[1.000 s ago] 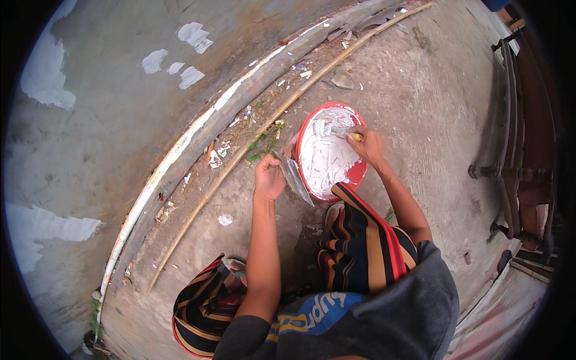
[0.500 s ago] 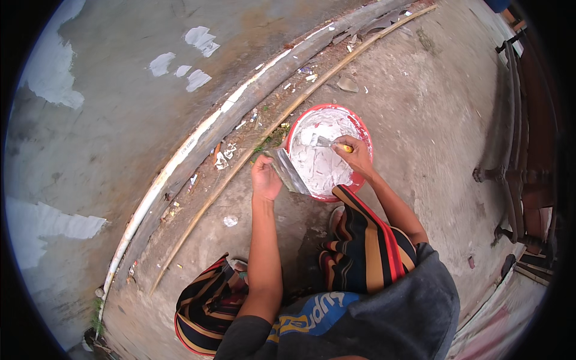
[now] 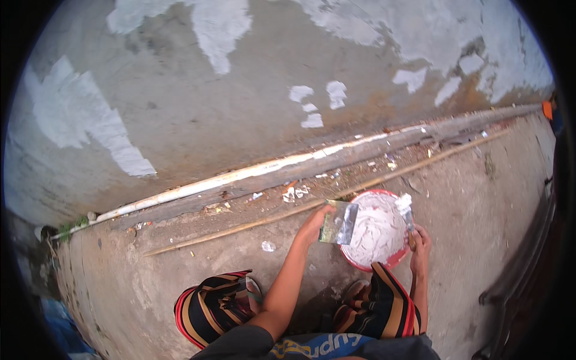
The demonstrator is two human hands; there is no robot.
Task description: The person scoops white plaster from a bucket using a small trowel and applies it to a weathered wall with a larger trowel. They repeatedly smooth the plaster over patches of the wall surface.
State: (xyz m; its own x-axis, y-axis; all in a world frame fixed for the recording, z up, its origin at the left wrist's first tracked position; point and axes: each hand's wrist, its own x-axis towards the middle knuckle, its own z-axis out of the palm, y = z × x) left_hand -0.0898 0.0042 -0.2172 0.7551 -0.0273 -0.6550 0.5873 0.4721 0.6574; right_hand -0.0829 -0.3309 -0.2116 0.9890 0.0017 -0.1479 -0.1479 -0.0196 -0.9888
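Observation:
My left hand (image 3: 315,224) is closed on the edge of a thin, shiny flat plate (image 3: 343,223), which it holds over the left side of a red-rimmed tub (image 3: 396,259). Ridged white putty (image 3: 377,231) covers the inside of the tub. At the tub's right edge my right hand (image 3: 421,245) grips the handle of a putty knife (image 3: 410,227). A lump of white putty (image 3: 404,203) sits on its blade, which points away from me. The plate and the knife are apart, one on each side of the tub.
A grey wall (image 3: 228,120) with white patches rises beyond. Along its foot runs a white pipe (image 3: 240,174), with litter beside it. A long wooden strip (image 3: 264,221) lies on the concrete behind the tub. Dark furniture (image 3: 510,282) stands at right.
The view has swung up toward the wall. My right hand has moved from over the putty to the tub's right edge, and the knife now carries a lump of putty. My left hand keeps the plate.

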